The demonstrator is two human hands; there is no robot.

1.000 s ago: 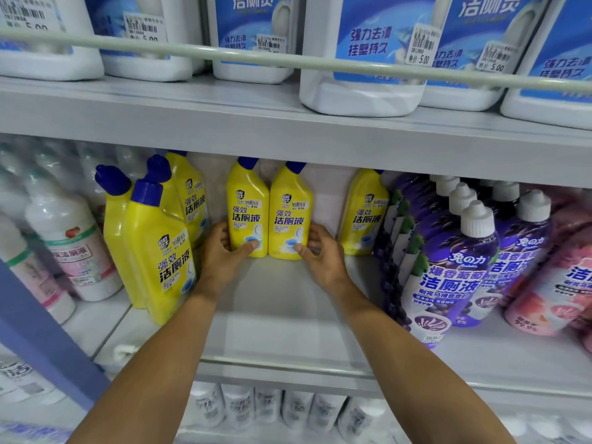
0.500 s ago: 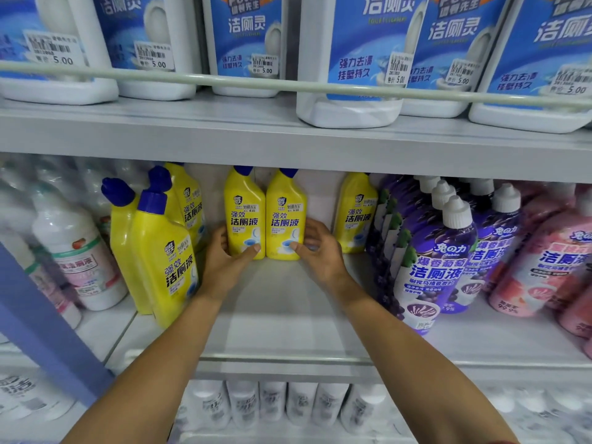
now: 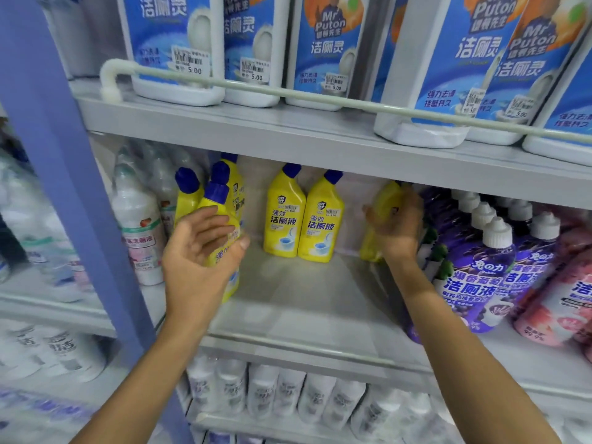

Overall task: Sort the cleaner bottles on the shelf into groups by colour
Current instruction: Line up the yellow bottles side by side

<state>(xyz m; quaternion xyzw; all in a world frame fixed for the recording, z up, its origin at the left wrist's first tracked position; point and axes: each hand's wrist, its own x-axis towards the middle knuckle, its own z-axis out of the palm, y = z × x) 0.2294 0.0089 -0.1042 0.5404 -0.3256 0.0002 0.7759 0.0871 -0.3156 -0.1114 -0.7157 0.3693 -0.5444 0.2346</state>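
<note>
Two yellow cleaner bottles with blue caps (image 3: pixel 283 216) (image 3: pixel 320 222) stand side by side at the back of the middle shelf (image 3: pixel 304 309). Left of them is a cluster of yellow bottles (image 3: pixel 187 200). My left hand (image 3: pixel 198 251) is spread in front of the nearest one (image 3: pixel 221 261), fingers straight, thumb by its label. To the right, another yellow bottle (image 3: pixel 386 195) is blurred, and my right hand (image 3: pixel 397 225) wraps around its body. Purple bottles with white caps (image 3: pixel 480 277) and pink bottles (image 3: pixel 570 299) fill the right side.
White bottles with pink labels (image 3: pixel 137 225) stand at the far left behind a blue upright post (image 3: pixel 64 187). Large white jugs with blue labels (image 3: pixel 173 43) sit on the upper shelf behind a rail (image 3: pixel 288 94). White bottles (image 3: pixel 288 395) line the lower shelf.
Both hands have left the two middle yellow bottles. My left hand moved left to the front yellow bottle and my right hand moved right onto the other yellow one. The view shifted left.
</note>
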